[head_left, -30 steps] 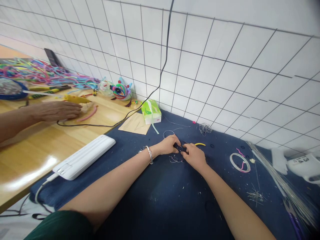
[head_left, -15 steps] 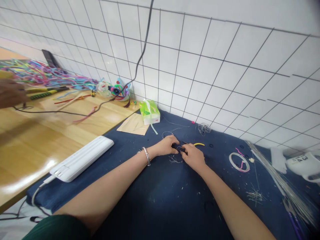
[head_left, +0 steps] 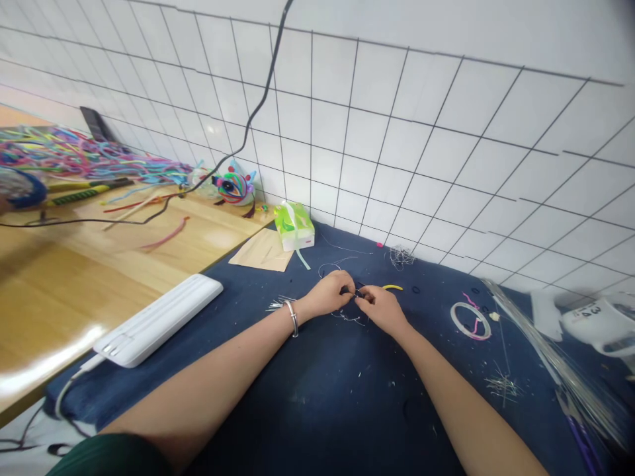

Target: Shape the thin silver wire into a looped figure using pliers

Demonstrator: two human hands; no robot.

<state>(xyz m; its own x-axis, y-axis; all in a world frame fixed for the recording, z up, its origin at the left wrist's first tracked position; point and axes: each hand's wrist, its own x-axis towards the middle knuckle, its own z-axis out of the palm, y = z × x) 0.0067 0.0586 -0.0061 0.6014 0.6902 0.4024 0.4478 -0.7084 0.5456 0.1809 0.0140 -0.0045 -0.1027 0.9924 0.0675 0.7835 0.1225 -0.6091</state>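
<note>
My left hand point(head_left: 333, 291) and my right hand point(head_left: 381, 307) meet over the dark blue cloth point(head_left: 322, 396), fingertips almost touching. Both pinch a thin silvery wire point(head_left: 357, 291), mostly hidden by the fingers. A curl of wire point(head_left: 327, 267) lies just beyond my left hand. Below the fingers are loose wire bits point(head_left: 350, 318). A yellow handle point(head_left: 393, 287) shows past my right hand; the rest of that tool is hidden. Short wire pieces point(head_left: 278, 304) lie beside my left wrist, which wears a silver bangle point(head_left: 292, 318).
Around the cloth are a white power strip point(head_left: 159, 320), tissue pack point(head_left: 294, 226), brown paper point(head_left: 262, 251), tangled wire point(head_left: 401, 255), white ring point(head_left: 470, 321), long wire bundle point(head_left: 546, 350) and glue gun point(head_left: 595, 324). Pliers point(head_left: 94, 190) and colourful pipe cleaners point(head_left: 89, 155) cover the wooden table's back.
My fingertips have drawn closer together and the view has shifted slightly. At the far left, another person's hand has moved, and a blue-rimmed object now shows there.
</note>
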